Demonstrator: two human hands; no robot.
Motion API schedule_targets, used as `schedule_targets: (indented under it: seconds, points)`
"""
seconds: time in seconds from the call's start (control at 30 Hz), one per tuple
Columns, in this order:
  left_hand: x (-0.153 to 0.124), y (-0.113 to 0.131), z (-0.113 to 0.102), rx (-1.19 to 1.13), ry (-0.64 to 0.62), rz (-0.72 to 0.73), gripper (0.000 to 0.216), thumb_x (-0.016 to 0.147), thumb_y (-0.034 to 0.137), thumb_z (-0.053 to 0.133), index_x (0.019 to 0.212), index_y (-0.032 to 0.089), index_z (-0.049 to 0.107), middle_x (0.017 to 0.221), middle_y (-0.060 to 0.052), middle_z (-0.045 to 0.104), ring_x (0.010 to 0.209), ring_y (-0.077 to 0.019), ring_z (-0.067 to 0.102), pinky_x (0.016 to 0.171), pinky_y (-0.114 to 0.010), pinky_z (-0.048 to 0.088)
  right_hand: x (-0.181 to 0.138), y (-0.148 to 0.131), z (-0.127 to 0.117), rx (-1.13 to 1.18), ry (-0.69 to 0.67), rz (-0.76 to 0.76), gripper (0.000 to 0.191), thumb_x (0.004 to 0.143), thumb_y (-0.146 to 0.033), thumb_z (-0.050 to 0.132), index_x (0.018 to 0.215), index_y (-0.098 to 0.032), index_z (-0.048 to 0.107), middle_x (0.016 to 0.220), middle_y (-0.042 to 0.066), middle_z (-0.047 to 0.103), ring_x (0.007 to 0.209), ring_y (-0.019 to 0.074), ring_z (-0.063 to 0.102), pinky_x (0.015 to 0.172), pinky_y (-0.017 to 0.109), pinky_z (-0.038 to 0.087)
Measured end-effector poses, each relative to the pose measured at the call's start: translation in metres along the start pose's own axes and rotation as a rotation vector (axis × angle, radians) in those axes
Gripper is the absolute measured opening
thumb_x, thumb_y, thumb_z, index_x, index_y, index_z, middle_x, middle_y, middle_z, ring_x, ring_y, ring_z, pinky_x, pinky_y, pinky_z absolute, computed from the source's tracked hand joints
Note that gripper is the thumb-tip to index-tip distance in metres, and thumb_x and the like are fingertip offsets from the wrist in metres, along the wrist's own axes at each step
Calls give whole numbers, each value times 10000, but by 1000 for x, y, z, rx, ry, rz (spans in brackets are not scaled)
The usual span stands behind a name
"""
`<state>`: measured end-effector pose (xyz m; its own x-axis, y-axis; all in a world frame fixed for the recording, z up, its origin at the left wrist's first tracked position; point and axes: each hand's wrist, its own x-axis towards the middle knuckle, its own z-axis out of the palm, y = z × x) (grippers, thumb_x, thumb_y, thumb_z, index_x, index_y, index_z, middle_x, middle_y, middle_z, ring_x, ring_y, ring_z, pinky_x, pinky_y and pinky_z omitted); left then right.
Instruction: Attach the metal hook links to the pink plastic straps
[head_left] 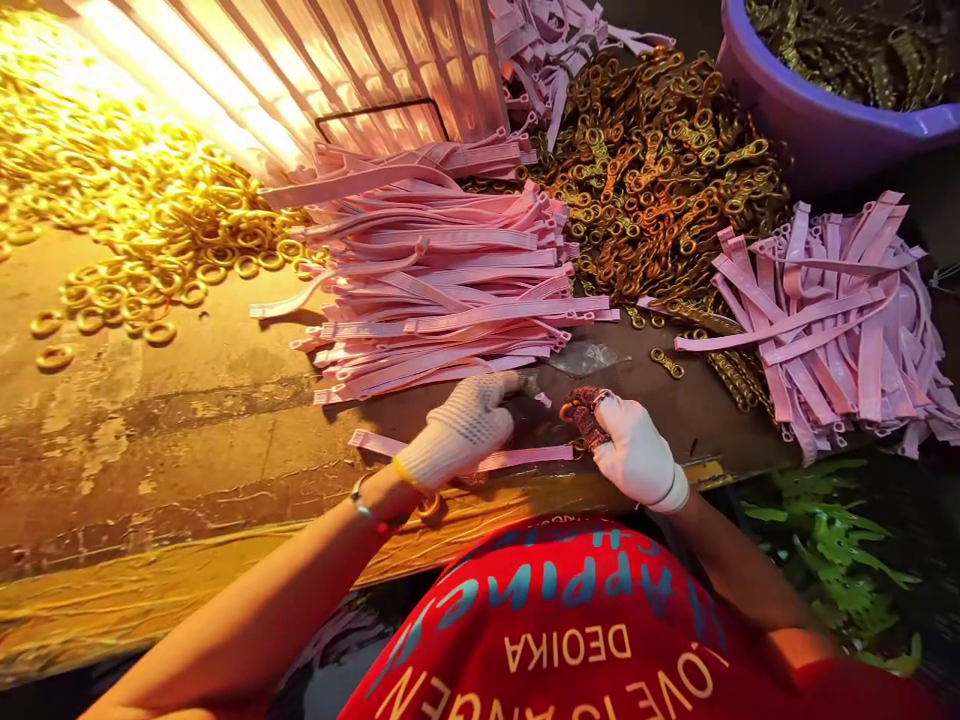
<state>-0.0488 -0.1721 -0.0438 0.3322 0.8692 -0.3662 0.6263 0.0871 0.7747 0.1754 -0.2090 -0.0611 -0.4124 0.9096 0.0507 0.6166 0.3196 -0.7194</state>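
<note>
My left hand (466,425) wears a white knit glove with dotted grip and dark fingertips. Its forefinger reaches right, apart from the thumb, and the hand is over a single pink strap (529,458) lying near the table edge. My right hand (634,448) is closed, in a white glove with dark reddish-brown finger coverings. A small brass double-loop connector (578,448) shows at its fingers, against the strap's right end. A bit of brass also shows at the fingertips; its shape is unclear. Just beyond the hands lies a wide pile of pink straps (442,270).
Brass rings (142,290) are heaped at the left, and brass connectors (660,170) at the back right. A ribbed translucent bin (360,60) stands behind the straps. A purple basin (810,130) and another pink strap pile (847,320) are on the right. One ring (429,506) sits near the wooden edge.
</note>
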Motion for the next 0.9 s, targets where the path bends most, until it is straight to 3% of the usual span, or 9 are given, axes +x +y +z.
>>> schedule_targets:
  seconds: [0.1,0.17,0.33,0.53,0.73,0.9]
  points:
    - [-23,1,-5,-375,-6,-173,282,879,450,625,809,183,676,532,33,551,452,-112,443,427,-208,330,7,-18,0,-245,-130,25,369,833,-136,591,1188,-157,688,1075,117,772,997,261,722,899,333,554]
    - [-34,4,-4,-492,-17,-244,309,863,464,630,718,194,588,443,64,438,387,-91,331,379,-202,238,13,-31,2,-390,-218,24,355,810,-129,586,1144,-137,706,1046,129,768,962,271,718,852,328,549]
    - [-41,10,3,-514,89,-214,206,777,344,675,705,189,562,481,70,456,411,-74,352,392,-182,260,23,-49,8,-594,-327,-20,336,846,-81,500,1099,-116,718,1023,154,755,890,270,708,789,340,526]
    - [-40,11,-2,-609,151,-153,315,893,434,603,699,206,506,469,73,406,406,-87,320,402,-211,247,23,-48,7,-641,-254,-31,268,864,-121,535,1056,-129,721,1023,152,750,896,276,699,778,342,525]
    - [-39,-3,3,-241,199,40,165,833,333,622,817,181,685,760,-17,671,712,-156,574,627,-225,444,18,-39,22,-696,-238,-60,209,869,-94,539,971,-129,718,915,140,739,773,246,671,698,332,511]
    - [-40,-7,6,-484,45,-180,319,900,457,555,726,192,591,511,48,466,447,-99,365,430,-204,299,11,-24,32,-590,-103,-131,266,861,-93,560,1085,-120,700,1037,157,725,843,244,668,779,342,521]
